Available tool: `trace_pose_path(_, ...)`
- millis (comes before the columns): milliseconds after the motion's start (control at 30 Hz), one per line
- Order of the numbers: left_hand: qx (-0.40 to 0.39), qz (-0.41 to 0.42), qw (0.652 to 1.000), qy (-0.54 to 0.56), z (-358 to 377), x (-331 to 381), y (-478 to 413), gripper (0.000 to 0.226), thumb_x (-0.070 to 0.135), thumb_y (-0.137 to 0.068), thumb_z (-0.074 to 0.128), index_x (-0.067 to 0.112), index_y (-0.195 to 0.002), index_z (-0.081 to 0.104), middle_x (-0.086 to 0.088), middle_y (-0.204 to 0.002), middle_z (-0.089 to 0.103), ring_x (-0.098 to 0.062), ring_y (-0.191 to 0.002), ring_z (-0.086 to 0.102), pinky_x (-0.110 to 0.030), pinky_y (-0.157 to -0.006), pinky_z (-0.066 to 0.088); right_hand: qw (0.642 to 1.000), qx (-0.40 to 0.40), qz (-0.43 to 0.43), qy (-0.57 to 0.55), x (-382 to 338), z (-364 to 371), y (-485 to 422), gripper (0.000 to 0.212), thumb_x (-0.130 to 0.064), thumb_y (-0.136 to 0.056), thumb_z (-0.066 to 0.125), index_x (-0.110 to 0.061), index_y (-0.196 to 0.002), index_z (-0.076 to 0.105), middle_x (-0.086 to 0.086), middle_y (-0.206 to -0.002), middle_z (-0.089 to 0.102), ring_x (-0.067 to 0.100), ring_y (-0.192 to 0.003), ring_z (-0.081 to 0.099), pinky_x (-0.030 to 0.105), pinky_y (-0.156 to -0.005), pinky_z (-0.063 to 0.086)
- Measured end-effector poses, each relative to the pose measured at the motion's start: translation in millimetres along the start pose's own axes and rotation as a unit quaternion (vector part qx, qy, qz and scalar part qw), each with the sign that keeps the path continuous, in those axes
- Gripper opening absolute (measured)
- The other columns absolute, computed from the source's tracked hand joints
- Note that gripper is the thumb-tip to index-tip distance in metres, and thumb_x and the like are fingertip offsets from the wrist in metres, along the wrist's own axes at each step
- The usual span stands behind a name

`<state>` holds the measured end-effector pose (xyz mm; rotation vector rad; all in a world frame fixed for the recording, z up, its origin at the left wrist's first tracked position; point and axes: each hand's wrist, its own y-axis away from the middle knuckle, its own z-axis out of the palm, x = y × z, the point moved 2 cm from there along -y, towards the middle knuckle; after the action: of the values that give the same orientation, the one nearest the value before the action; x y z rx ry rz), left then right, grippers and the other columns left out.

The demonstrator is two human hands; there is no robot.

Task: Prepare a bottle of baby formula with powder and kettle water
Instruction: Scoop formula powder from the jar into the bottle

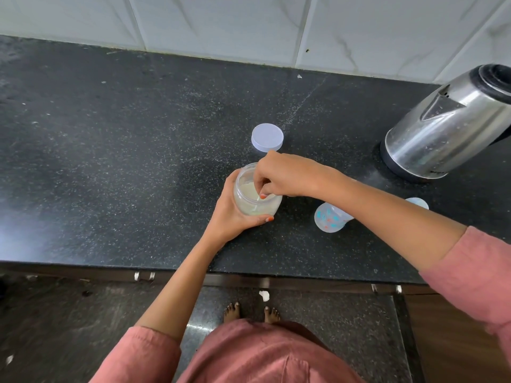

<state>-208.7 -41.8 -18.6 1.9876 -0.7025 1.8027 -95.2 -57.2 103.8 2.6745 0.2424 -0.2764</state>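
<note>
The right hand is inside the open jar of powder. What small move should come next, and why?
Probably lift the right hand out of the jar with a scoop of powder and carry it to the baby bottle. The left hand steadies the jar, its lid lies off, and the bottle stands open beside it.

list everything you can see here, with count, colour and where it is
powder jar: 1, clear with pale powder, open, tilted, counter centre
jar lid: 1, white, flat on the counter behind the jar
baby bottle: 1, clear with blue and red print, right of the jar
cap: 1, pale, partly hidden behind the right forearm
kettle: 1, steel with black base, far right
counter: 1, black speckled
tiles: white, back wall
left hand: grips the jar
right hand: fingers dipped into the jar
</note>
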Motion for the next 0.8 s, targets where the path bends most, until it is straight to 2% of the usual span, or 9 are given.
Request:
trace_pose_path(100, 0.001, -0.001, 1.0, 0.0, -0.4, -0.7, 0.4, 0.091, 0.039, -0.046, 0.08, 0.041, -0.122, 0.031, 0.017, -0.126, 0.045, 0.007, -0.115, 0.047, -0.008, -0.091, 0.037, 1.0, 0.004, 0.004, 0.0, 0.0, 1.6, -1.3, 0.011, -0.006, -0.084, 0.059, -0.005, -0.09, 0.068, -0.013, -0.062, 0.036, 0.011, -0.056, 0.043, 0.02, -0.05, 0.029)
trace_pose_path(200, 0.003, 0.001, 1.0, -0.002, -0.7, -0.2, 0.5, 0.09, 0.039, -0.046, 0.081, 0.042, -0.122, 0.032, 0.017, -0.125, 0.045, 0.007, -0.116, 0.047, -0.008, -0.091, 0.037, 1.0, 0.009, 0.01, 0.001, 1.0, 1.3, -1.8, 0.011, -0.005, -0.085, 0.058, -0.005, -0.09, 0.068, -0.01, -0.064, 0.037, 0.006, -0.053, 0.04, 0.02, -0.049, 0.027)
trace_pose_path(367, 0.002, 0.0, 1.0, -0.003, 0.2, 0.6, 0.3, 0.091, 0.039, -0.046, 0.08, 0.043, -0.122, 0.031, 0.017, -0.126, 0.044, 0.009, -0.114, 0.047, -0.007, -0.09, 0.037, 1.0, 0.002, 0.006, 0.003, 1.3, 3.2, -1.6, 0.011, -0.005, -0.084, 0.058, -0.005, -0.09, 0.068, -0.005, -0.072, 0.043, 0.016, -0.064, 0.048, 0.019, -0.049, 0.028)
trace_pose_path(500, 0.002, -0.002, 1.0, 0.001, 0.3, 1.9, 0.3, 0.09, 0.038, -0.045, 0.08, 0.04, -0.121, 0.031, 0.017, -0.124, 0.044, 0.012, -0.113, 0.047, -0.005, -0.089, 0.037, 1.0, -0.019, -0.006, -0.017, -0.5, 1.8, -2.0, 0.011, -0.006, -0.085, 0.059, -0.005, -0.09, 0.069, -0.014, -0.061, 0.043, 0.003, -0.054, 0.042, 0.017, -0.05, 0.027)
trace_pose_path(600, 0.0, 0.001, 1.0, 0.002, 0.2, 3.5, 0.6, 0.089, 0.038, -0.045, 0.079, 0.04, -0.12, 0.032, 0.017, -0.124, 0.044, 0.014, -0.112, 0.046, -0.003, -0.087, 0.036, 0.999, -0.019, -0.011, -0.035, -0.6, 1.1, -2.7, 0.011, -0.007, -0.084, 0.06, -0.004, -0.089, 0.069, -0.015, -0.061, 0.044, 0.002, -0.054, 0.041, 0.015, -0.05, 0.028)
trace_pose_path(767, 0.002, -0.002, 1.0, -0.016, -0.3, 2.1, 0.3, 0.087, 0.04, -0.046, 0.079, 0.045, -0.119, 0.032, 0.019, -0.125, 0.044, 0.012, -0.113, 0.046, -0.003, -0.088, 0.035, 0.999, -0.029, -0.02, -0.037, 0.6, -2.2, -1.1, 0.011, -0.006, -0.084, 0.06, -0.002, -0.088, 0.069, -0.015, -0.059, 0.043, 0.002, -0.052, 0.04, 0.003, -0.048, 0.034)
trace_pose_path(800, 0.003, -0.004, 1.0, -0.018, -0.4, 2.2, 0.2, 0.087, 0.041, -0.046, 0.079, 0.046, -0.119, 0.032, 0.019, -0.124, 0.044, 0.012, -0.113, 0.046, -0.003, -0.088, 0.035, 0.999, -0.033, -0.019, -0.033, 0.5, -3.0, -1.2, 0.01, -0.005, -0.084, 0.06, -0.002, -0.088, 0.069, -0.015, -0.058, 0.043, 0.002, -0.052, 0.04, 0.005, -0.047, 0.034)
